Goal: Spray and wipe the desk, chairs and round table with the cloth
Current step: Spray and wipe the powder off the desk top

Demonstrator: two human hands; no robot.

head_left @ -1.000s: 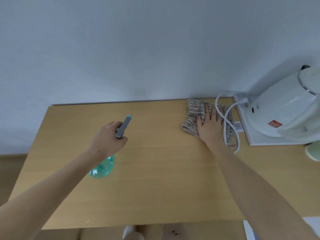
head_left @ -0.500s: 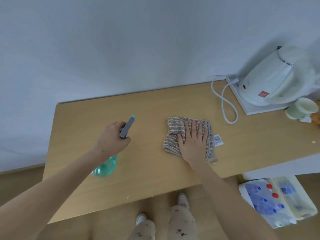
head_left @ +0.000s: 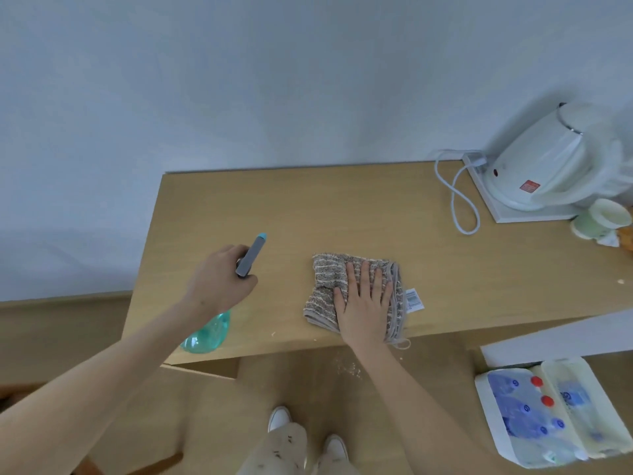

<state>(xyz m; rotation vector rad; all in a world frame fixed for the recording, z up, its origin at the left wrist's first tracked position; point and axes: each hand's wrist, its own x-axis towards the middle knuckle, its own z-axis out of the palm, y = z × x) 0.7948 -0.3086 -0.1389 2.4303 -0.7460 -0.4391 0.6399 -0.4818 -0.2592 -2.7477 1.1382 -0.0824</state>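
White kettle (head_left: pixel 544 166), cup (head_left: pixel 603 219) beside it; bottles (head_left: pixel 534 416) on floor.

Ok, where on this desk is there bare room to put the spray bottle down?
Bare wood lies behind the cloth up to the wall, and between the spray bottle and cloth. The right end is crowded: kettle, its cord and a cup.

Desk (head_left: pixel 342 207): bare wood left and centre | Obstacles, far right: kettle (head_left: pixel 548 166), looped cord (head_left: pixel 459 200) (lying flat), cup (head_left: pixel 603 217) | Wall behind.
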